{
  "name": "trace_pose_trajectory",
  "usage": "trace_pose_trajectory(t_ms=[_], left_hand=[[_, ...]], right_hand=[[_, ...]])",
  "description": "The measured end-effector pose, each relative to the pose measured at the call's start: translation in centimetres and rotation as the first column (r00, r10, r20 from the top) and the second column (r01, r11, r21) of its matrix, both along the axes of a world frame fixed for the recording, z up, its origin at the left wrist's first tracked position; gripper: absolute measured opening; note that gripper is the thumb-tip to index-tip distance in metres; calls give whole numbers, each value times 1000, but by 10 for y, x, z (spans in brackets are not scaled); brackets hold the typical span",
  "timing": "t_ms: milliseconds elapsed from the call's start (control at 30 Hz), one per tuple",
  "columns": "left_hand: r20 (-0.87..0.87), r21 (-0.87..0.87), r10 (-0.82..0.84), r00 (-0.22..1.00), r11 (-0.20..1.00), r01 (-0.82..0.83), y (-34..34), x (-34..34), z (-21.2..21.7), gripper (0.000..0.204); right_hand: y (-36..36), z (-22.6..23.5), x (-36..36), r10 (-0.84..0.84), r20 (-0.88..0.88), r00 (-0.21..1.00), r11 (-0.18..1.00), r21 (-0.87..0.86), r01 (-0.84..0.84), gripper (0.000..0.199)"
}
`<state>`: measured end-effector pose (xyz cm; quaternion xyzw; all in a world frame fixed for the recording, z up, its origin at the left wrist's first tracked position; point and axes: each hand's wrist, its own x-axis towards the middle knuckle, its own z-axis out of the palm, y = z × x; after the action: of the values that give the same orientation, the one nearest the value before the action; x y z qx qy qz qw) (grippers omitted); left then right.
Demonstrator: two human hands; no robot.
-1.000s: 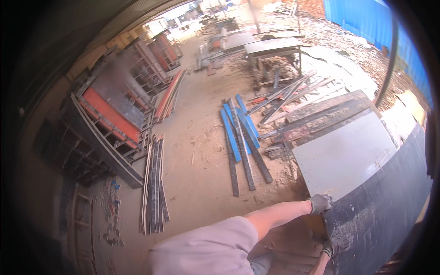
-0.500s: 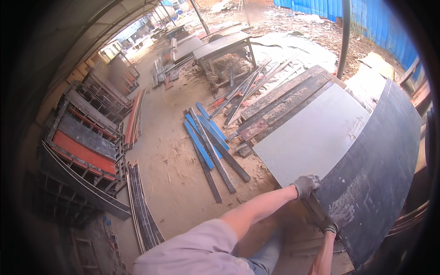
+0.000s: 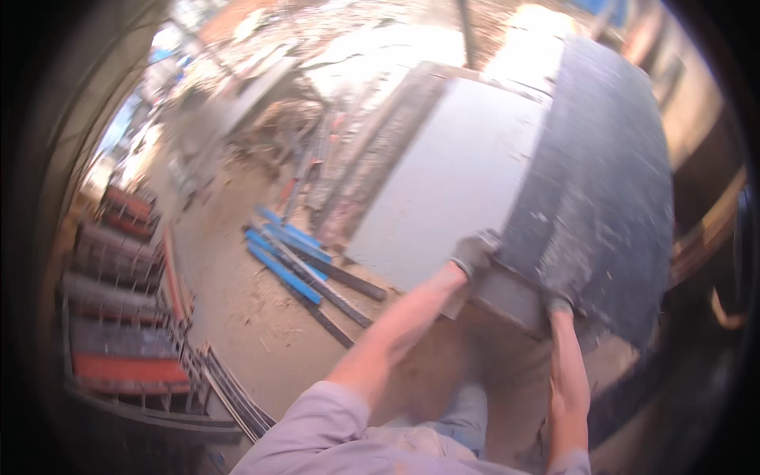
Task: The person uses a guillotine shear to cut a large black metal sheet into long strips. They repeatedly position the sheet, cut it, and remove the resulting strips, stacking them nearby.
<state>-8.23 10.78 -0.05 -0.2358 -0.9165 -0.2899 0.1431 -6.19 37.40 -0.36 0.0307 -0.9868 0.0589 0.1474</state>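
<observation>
A large dark panel [image 3: 602, 166] with a rough, speckled face stands tilted at the right. My left hand [image 3: 473, 253], in a grey glove, grips its near left edge. My right hand [image 3: 559, 298], also gloved, holds the panel's lower edge a little further right. Beside and under the panel lies a pale grey flat sheet [image 3: 455, 178]. Both bare forearms reach up from the lower edge of the view.
Blue and dark metal bars [image 3: 297, 265] lie on the sandy ground at centre left. Stacked metal frames with red parts [image 3: 119, 317] fill the left side. More bars and scrap [image 3: 317, 150] lie further back. A grey post [image 3: 467, 32] rises at the top.
The view has swung left and closer over the panel, which now sits higher and more central. Both hands keep their grip on its near edge.
</observation>
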Motion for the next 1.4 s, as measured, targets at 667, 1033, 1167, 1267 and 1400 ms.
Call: trace_pose_trajectory(t_ms=[667,1033,1167,1267,1400], left_hand=[[31,-127,-5,1000,992,9,29,-119,-24,27],[38,-187,-10,999,982,17,47,-187,-39,28],[88,26,-26,996,999,24,46,-174,-31,29],[271,123,192,943,965,-231,58,-177,-9,34],[836,526,-193,514,549,-650,88,-224,38,35]], right_hand=[[30,-48,-122,-113,-116,987,993,24,117,50],[56,-47,-213,-107,-21,994,992,60,108,48],[68,-15,-222,-48,35,998,998,45,46,46],[73,19,-227,-17,-5,1000,999,-48,16,43],[90,66,-259,-16,116,993,997,-79,25,41]])
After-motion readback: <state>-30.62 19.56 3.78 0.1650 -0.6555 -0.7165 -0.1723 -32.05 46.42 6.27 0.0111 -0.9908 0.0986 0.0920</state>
